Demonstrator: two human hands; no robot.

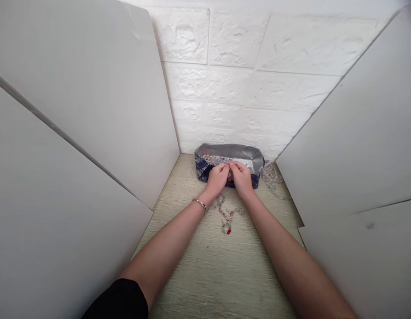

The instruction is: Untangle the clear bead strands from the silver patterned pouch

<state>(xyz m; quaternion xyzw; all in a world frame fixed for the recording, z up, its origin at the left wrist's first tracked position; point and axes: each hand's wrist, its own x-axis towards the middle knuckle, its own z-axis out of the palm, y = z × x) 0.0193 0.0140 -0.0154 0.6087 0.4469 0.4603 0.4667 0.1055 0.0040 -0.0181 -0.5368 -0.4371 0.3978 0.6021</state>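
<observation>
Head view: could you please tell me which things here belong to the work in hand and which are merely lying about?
In hand:
left hand
right hand
foil-lined box of beads
beaded strand on the table

Lying about:
bead pile beside the box
white side panels

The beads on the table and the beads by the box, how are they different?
The table beads lie between the arms and show red and green bits; the side beads lie right of the box and look pale and clear. Table beads sprawl; side beads bunch. Both are beaded strands.
</observation>
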